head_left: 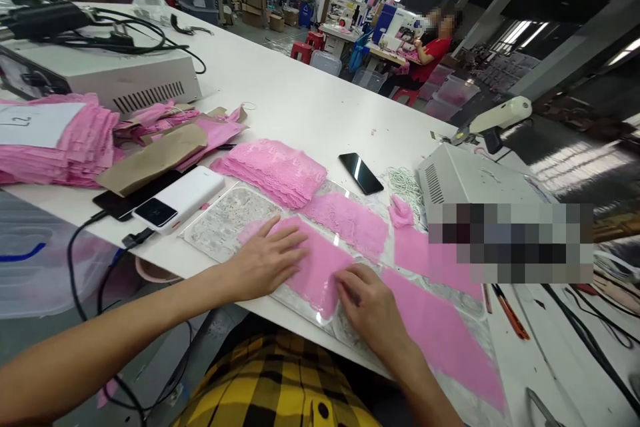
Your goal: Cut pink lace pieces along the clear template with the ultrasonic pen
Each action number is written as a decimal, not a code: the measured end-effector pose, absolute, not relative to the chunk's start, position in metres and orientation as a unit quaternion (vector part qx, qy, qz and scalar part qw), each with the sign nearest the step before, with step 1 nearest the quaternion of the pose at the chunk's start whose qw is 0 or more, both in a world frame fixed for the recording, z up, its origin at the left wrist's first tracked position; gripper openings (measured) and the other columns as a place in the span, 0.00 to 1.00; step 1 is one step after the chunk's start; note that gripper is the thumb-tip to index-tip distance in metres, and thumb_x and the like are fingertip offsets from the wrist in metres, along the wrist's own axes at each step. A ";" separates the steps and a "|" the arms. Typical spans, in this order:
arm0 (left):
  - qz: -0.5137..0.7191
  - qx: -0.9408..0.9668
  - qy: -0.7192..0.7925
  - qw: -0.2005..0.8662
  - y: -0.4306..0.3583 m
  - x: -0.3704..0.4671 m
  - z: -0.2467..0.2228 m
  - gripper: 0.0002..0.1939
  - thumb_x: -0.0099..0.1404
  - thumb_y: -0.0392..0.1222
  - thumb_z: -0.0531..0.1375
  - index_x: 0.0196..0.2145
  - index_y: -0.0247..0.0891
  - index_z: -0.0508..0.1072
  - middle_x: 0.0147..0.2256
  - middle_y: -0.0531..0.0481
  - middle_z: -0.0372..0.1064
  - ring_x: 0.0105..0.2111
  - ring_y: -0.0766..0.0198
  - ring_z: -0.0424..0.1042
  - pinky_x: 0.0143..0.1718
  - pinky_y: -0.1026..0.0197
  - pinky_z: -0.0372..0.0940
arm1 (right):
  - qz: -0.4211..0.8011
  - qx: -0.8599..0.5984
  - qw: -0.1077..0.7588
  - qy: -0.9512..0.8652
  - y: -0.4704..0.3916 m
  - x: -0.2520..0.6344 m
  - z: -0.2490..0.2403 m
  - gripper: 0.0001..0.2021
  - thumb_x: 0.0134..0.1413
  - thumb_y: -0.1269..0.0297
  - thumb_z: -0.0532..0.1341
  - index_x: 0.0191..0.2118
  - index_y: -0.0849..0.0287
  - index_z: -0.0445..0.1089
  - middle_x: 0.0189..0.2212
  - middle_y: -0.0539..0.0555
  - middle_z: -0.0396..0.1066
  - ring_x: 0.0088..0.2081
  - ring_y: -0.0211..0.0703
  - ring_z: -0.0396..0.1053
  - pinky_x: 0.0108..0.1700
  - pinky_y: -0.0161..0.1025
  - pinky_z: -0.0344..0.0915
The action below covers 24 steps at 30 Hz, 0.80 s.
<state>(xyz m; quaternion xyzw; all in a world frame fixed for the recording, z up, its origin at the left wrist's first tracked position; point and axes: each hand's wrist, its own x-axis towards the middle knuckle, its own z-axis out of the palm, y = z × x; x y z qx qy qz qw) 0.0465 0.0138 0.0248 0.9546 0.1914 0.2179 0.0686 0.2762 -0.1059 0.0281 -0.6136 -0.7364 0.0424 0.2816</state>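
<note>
My left hand [265, 259] lies with fingers spread on a pink fabric piece [320, 260]. At that piece's right edge, my right hand [370, 303] pinches the cloth between thumb and fingers. Beneath it is a clear-covered, grey-patterned mat [223, 217]. Just beyond my hands, a lacy pink piece [350, 223] rests on the mat beside a stack of pink lace pieces [280, 170]. A larger pink piece [445, 333] lies to the right of my right hand, with another flat pink piece [413, 250] above it.
A phone [361, 173] and tangled pale cord [406, 187] lie beyond the mat. At left are a white power bank [183, 197], a labelled pink bundle [95, 140] and a vented machine box [135, 77]. Another box [470, 177] and orange-handled tool [510, 313] stand right. A person [433, 57] sits farther off.
</note>
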 end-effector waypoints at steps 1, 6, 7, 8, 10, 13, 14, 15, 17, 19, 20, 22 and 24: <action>0.209 0.958 0.185 0.066 0.013 0.047 0.023 0.15 0.71 0.40 0.52 0.50 0.38 0.73 0.53 0.42 0.70 0.56 0.52 0.66 0.64 0.39 0.47 | 0.030 -0.614 0.298 -0.730 -0.113 0.281 0.028 0.09 0.59 0.71 0.56 0.40 0.56 0.73 0.35 0.53 0.72 0.36 0.39 0.71 0.38 0.35 0.70; 0.229 0.956 0.150 0.103 0.007 0.064 0.026 0.14 0.72 0.39 0.51 0.47 0.38 0.75 0.50 0.43 0.72 0.53 0.56 0.68 0.64 0.44 0.50 | -0.043 -0.674 0.331 -0.659 -0.162 0.325 0.029 0.07 0.59 0.70 0.58 0.41 0.55 0.72 0.36 0.52 0.73 0.38 0.39 0.72 0.39 0.35 0.71; 0.229 0.959 0.125 0.115 0.003 0.072 0.029 0.13 0.72 0.38 0.51 0.46 0.37 0.75 0.50 0.43 0.72 0.53 0.57 0.68 0.64 0.45 0.49 | -0.053 -0.683 0.327 -0.651 -0.173 0.333 0.028 0.07 0.59 0.69 0.58 0.41 0.54 0.72 0.36 0.52 0.73 0.38 0.39 0.72 0.39 0.35 0.71; 0.223 0.962 0.097 0.127 -0.001 0.083 0.031 0.13 0.72 0.37 0.52 0.44 0.37 0.75 0.50 0.43 0.72 0.53 0.57 0.68 0.64 0.46 0.49 | -0.060 -0.689 0.323 -0.646 -0.182 0.340 0.026 0.07 0.59 0.69 0.59 0.41 0.54 0.72 0.36 0.52 0.73 0.38 0.38 0.72 0.39 0.35 0.71; 0.209 0.966 0.049 0.147 -0.009 0.108 0.035 0.11 0.71 0.35 0.52 0.41 0.36 0.75 0.50 0.43 0.72 0.53 0.57 0.67 0.63 0.47 0.49 | -0.067 -0.691 0.320 -0.645 -0.197 0.347 0.023 0.07 0.59 0.69 0.59 0.42 0.54 0.72 0.36 0.52 0.72 0.38 0.38 0.72 0.39 0.34 0.71; 0.172 0.972 -0.013 0.158 -0.018 0.149 0.037 0.11 0.70 0.34 0.53 0.36 0.37 0.75 0.49 0.44 0.71 0.52 0.58 0.67 0.62 0.51 0.50 | -0.064 -0.685 0.319 -0.652 -0.209 0.348 0.019 0.07 0.59 0.68 0.59 0.43 0.55 0.71 0.36 0.53 0.72 0.38 0.39 0.71 0.39 0.34 0.71; 0.161 0.974 -0.031 0.157 -0.019 0.161 0.037 0.11 0.70 0.34 0.53 0.35 0.37 0.75 0.49 0.44 0.71 0.52 0.58 0.67 0.61 0.52 0.52 | -0.062 -0.683 0.318 -0.654 -0.211 0.347 0.018 0.08 0.59 0.68 0.59 0.44 0.55 0.71 0.36 0.53 0.71 0.39 0.39 0.71 0.39 0.34 0.71; 0.151 0.975 -0.045 0.158 -0.020 0.173 0.036 0.10 0.70 0.35 0.53 0.36 0.37 0.75 0.49 0.43 0.71 0.51 0.58 0.67 0.59 0.53 0.53 | -0.058 -0.681 0.318 -0.657 -0.212 0.346 0.018 0.08 0.59 0.67 0.59 0.45 0.55 0.71 0.37 0.54 0.71 0.40 0.40 0.71 0.40 0.35 0.71; 0.128 0.975 -0.066 0.168 -0.022 0.191 0.036 0.08 0.70 0.37 0.55 0.37 0.37 0.74 0.50 0.43 0.70 0.51 0.58 0.67 0.57 0.53 0.55 | -0.051 -0.677 0.319 -0.662 -0.212 0.344 0.017 0.10 0.59 0.67 0.60 0.46 0.55 0.70 0.38 0.54 0.71 0.41 0.41 0.70 0.41 0.37 0.72; 0.103 0.975 -0.076 0.182 -0.022 0.202 0.035 0.08 0.69 0.38 0.56 0.35 0.37 0.75 0.50 0.42 0.69 0.51 0.57 0.67 0.56 0.53 0.56 | -0.046 -0.673 0.325 -0.662 -0.211 0.343 0.017 0.11 0.58 0.68 0.60 0.47 0.55 0.69 0.39 0.55 0.71 0.42 0.42 0.69 0.42 0.38 0.72; 0.093 0.975 -0.077 0.188 -0.022 0.206 0.034 0.08 0.69 0.38 0.56 0.34 0.37 0.75 0.51 0.42 0.69 0.51 0.57 0.67 0.55 0.53 0.56 | -0.044 -0.672 0.330 -0.661 -0.210 0.342 0.016 0.11 0.58 0.68 0.60 0.47 0.55 0.69 0.39 0.55 0.71 0.42 0.42 0.69 0.42 0.39 0.72; 0.082 0.974 -0.070 0.198 -0.022 0.210 0.034 0.09 0.69 0.38 0.56 0.33 0.36 0.74 0.50 0.42 0.69 0.52 0.57 0.67 0.56 0.53 0.56 | -0.041 -0.673 0.339 -0.656 -0.207 0.340 0.016 0.09 0.58 0.70 0.60 0.45 0.54 0.69 0.38 0.54 0.71 0.41 0.42 0.69 0.41 0.39 0.71; 0.075 0.973 -0.062 0.211 -0.022 0.211 0.035 0.09 0.69 0.38 0.56 0.33 0.36 0.74 0.50 0.42 0.70 0.53 0.56 0.67 0.57 0.53 0.56 | -0.034 -0.673 0.348 -0.652 -0.204 0.337 0.016 0.07 0.58 0.71 0.59 0.42 0.54 0.69 0.37 0.54 0.70 0.39 0.42 0.69 0.39 0.39 0.71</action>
